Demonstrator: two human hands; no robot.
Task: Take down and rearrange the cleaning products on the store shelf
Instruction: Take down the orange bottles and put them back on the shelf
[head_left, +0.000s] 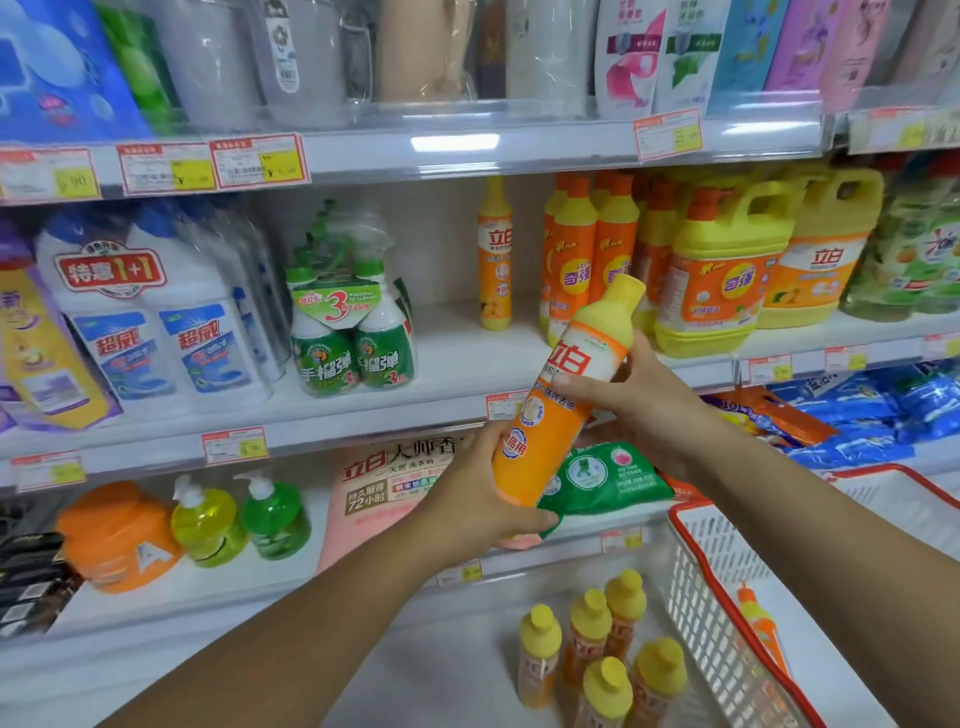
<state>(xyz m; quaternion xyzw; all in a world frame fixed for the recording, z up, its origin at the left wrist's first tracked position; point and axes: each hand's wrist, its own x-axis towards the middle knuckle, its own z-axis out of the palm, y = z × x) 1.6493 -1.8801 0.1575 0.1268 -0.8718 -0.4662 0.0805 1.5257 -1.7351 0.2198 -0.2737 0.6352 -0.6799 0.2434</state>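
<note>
Your left hand (483, 499) grips the orange dish-soap bottle (563, 400) base, fingers curled; your right hand (639, 405) pinches mid-label above.

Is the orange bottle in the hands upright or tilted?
Tilted. The orange bottle leans, yellow cap toward the upper right; the left hand grips its base, the right hand its upper part.
</note>
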